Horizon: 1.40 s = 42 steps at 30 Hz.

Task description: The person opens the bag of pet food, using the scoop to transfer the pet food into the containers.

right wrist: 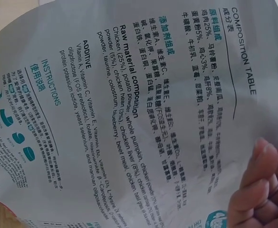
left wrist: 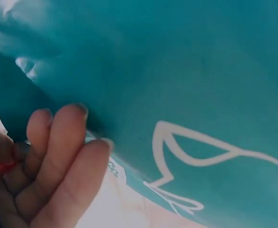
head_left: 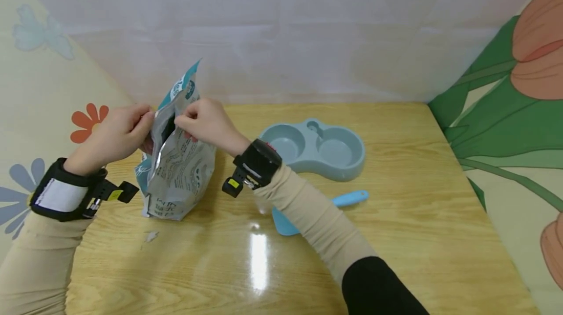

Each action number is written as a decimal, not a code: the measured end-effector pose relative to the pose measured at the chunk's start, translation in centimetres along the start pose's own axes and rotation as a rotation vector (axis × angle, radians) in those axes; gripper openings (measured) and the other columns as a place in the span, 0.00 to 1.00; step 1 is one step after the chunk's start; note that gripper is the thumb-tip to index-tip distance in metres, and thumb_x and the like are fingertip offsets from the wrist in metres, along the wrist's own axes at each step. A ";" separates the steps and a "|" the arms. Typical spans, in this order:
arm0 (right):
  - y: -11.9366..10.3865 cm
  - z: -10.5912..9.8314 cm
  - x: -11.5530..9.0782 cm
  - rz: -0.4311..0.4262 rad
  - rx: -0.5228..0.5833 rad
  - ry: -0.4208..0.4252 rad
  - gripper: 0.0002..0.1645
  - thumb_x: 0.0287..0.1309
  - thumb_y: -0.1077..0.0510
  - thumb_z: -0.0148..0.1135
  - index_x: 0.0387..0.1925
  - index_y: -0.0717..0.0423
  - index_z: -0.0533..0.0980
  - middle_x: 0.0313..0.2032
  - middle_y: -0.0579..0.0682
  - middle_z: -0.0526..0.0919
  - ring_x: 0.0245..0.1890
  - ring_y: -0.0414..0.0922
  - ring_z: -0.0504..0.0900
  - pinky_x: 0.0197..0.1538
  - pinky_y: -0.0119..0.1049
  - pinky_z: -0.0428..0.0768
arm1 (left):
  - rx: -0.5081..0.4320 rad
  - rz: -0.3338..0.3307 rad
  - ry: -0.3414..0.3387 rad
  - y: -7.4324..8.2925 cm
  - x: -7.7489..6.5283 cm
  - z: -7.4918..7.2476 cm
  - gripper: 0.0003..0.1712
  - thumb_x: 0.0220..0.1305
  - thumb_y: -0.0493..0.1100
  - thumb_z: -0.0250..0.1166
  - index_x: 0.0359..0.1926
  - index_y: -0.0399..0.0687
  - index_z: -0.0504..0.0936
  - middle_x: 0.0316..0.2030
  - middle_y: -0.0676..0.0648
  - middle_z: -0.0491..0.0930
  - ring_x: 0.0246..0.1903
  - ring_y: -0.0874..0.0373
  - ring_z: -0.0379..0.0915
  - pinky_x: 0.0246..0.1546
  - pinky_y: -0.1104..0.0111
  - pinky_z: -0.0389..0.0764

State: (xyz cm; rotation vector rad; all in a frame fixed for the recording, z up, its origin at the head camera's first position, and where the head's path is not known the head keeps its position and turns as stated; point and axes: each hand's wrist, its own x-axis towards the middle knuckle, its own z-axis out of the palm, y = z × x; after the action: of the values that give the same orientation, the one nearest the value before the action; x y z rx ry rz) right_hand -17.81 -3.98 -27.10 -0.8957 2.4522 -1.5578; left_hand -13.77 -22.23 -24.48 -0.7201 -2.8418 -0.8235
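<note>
A pet food bag (head_left: 184,178) stands upright on the left of the table, its mouth spread apart with a dark gap inside. My left hand (head_left: 119,132) pinches one side of the bag's top edge between thumb and fingers. The opposite edge is held by my right hand (head_left: 206,122), whose fingers are curled. In the left wrist view, the left hand (left wrist: 58,166) lies against the bag's teal front (left wrist: 200,71) with its white line drawing. Printed ingredient text covers the silver back of the bag (right wrist: 115,95) in the right wrist view, beside the right hand (right wrist: 262,190). The contents are hidden.
A blue-grey double bowl (head_left: 308,156) sits beyond the right forearm, near the table's back. A light blue spatula-like tool (head_left: 351,198) lies partly under that forearm. A small torn scrap (head_left: 151,236) rests in front of the bag. Walls border the table behind and at both sides.
</note>
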 end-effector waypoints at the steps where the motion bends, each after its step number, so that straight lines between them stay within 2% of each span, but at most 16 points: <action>1: 0.0 0.0 0.0 -0.007 -0.002 0.002 0.20 0.58 0.61 0.51 0.11 0.57 0.67 0.12 0.48 0.72 0.14 0.42 0.70 0.21 0.28 0.64 | -0.012 -0.001 -0.008 0.1 0.0 0.1 0.14 0.69 0.38 0.44 0.29 0.37 0.70 0.15 0.48 0.70 0.13 0.63 0.70 0.14 0.74 0.72; 4: -0.1 0.1 0.1 -0.034 -0.010 0.009 0.20 0.58 0.61 0.51 0.10 0.56 0.66 0.11 0.48 0.71 0.14 0.42 0.68 0.21 0.28 0.63 | -0.019 -0.006 -0.017 0.4 0.1 0.3 0.14 0.70 0.40 0.43 0.28 0.38 0.69 0.15 0.49 0.70 0.13 0.62 0.70 0.14 0.72 0.72; 7: -0.1 0.3 0.2 -0.052 -0.012 0.020 0.20 0.57 0.61 0.51 0.10 0.56 0.66 0.11 0.48 0.70 0.13 0.42 0.68 0.21 0.28 0.63 | 0.012 -0.002 -0.031 0.4 0.0 0.4 0.13 0.70 0.42 0.46 0.29 0.40 0.69 0.14 0.50 0.71 0.13 0.64 0.68 0.13 0.70 0.69; 14: -0.4 0.3 0.4 0.022 -0.036 -0.019 0.21 0.59 0.59 0.50 0.11 0.56 0.66 0.11 0.46 0.69 0.12 0.40 0.66 0.20 0.27 0.61 | 0.052 0.033 -0.091 0.4 0.2 0.2 0.10 0.68 0.39 0.48 0.31 0.40 0.72 0.15 0.52 0.70 0.13 0.65 0.68 0.14 0.70 0.70; 20: -0.6 0.6 0.6 0.022 -0.036 -0.020 0.22 0.61 0.57 0.48 0.11 0.56 0.65 0.10 0.46 0.67 0.12 0.39 0.64 0.19 0.27 0.60 | 0.081 0.051 -0.092 0.7 0.2 0.3 0.12 0.67 0.38 0.47 0.26 0.43 0.70 0.13 0.53 0.67 0.12 0.65 0.64 0.13 0.70 0.66; 26: -0.2 1.0 0.3 0.002 -0.012 -0.006 0.25 0.65 0.52 0.46 0.13 0.55 0.67 0.11 0.47 0.66 0.12 0.41 0.63 0.19 0.28 0.59 | 0.073 0.086 -0.082 0.5 0.3 0.5 0.10 0.67 0.37 0.47 0.30 0.41 0.72 0.14 0.54 0.67 0.12 0.66 0.64 0.14 0.70 0.67; 30: 0.0 1.2 0.2 -0.012 0.004 -0.015 0.24 0.67 0.55 0.44 0.14 0.55 0.67 0.12 0.47 0.68 0.12 0.42 0.64 0.19 0.27 0.60 | 0.064 0.091 -0.073 0.5 0.3 0.5 0.10 0.67 0.37 0.47 0.29 0.41 0.72 0.14 0.54 0.68 0.12 0.67 0.65 0.13 0.70 0.68; 33: 0.1 1.1 0.3 -0.035 -0.025 -0.013 0.23 0.65 0.58 0.44 0.12 0.56 0.65 0.12 0.47 0.69 0.12 0.42 0.64 0.19 0.27 0.61 | 0.065 0.079 -0.059 0.5 0.3 0.3 0.11 0.66 0.36 0.46 0.28 0.41 0.72 0.13 0.53 0.68 0.11 0.67 0.65 0.12 0.70 0.67; 37: 0.0 0.8 0.3 -0.071 -0.142 0.014 0.23 0.61 0.61 0.47 0.09 0.54 0.60 0.10 0.46 0.64 0.12 0.41 0.63 0.19 0.26 0.59 | 0.105 0.079 -0.031 0.4 0.2 0.1 0.12 0.65 0.36 0.47 0.24 0.43 0.70 0.11 0.54 0.66 0.10 0.67 0.63 0.10 0.71 0.63; 42: -0.1 0.6 0.3 -0.059 -0.228 0.032 0.24 0.57 0.60 0.50 0.08 0.53 0.59 0.09 0.44 0.60 0.11 0.39 0.60 0.18 0.25 0.56 | 0.152 0.098 -0.003 0.2 0.1 -0.1 0.14 0.62 0.35 0.49 0.19 0.45 0.67 0.10 0.55 0.63 0.09 0.67 0.58 0.10 0.71 0.59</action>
State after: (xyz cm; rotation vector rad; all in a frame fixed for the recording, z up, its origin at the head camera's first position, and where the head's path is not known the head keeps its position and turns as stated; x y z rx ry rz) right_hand -17.83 -4.64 -27.27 -0.9920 2.6897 -1.3378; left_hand -13.76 -22.09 -24.23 -0.8317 -2.8067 -0.5861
